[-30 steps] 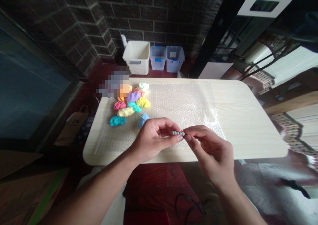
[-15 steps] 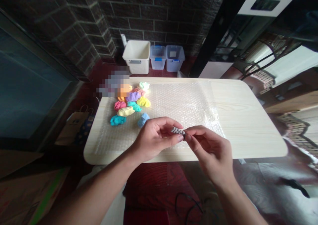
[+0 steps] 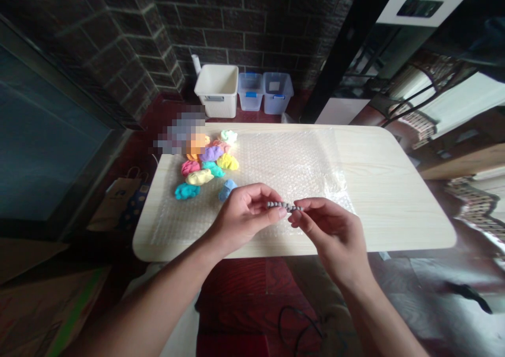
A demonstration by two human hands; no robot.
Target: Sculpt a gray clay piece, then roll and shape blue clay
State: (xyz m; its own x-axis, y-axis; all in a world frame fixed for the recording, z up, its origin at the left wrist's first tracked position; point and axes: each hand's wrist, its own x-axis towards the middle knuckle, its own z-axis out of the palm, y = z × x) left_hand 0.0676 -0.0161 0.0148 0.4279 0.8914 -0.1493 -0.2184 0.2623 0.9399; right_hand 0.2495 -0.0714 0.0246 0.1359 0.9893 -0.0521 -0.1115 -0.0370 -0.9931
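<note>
A small grey knobbly strip (image 3: pixel 290 207), like a row of clay beads, spans the gap between my hands above the table's front part. My left hand (image 3: pixel 248 210) pinches its left portion between thumb and fingers. At its right end, the thumb and fingertips of my right hand (image 3: pixel 333 223) close on the strip. Just beyond my left hand a blue clay lump (image 3: pixel 228 190) lies on the bubble wrap (image 3: pixel 276 157). Farther back on the left, several soft clay lumps sit bunched together, among them a teal one (image 3: pixel 187 191), a pale yellow one (image 3: pixel 200 176) and a purple one (image 3: pixel 211 153).
The pale wooden table (image 3: pixel 398 199) extends to the right of the bubble wrap. Behind it on the floor stand a white basket (image 3: pixel 216 91) and two clear bins (image 3: pixel 278 94). A paper bag (image 3: pixel 114 202) is at the left, and a blurred patch covers the table's back left corner.
The grey strip has turned from slanting to nearly level, and more of it shows between my fingers. My right hand has shifted slightly left; the clay lumps stay put.
</note>
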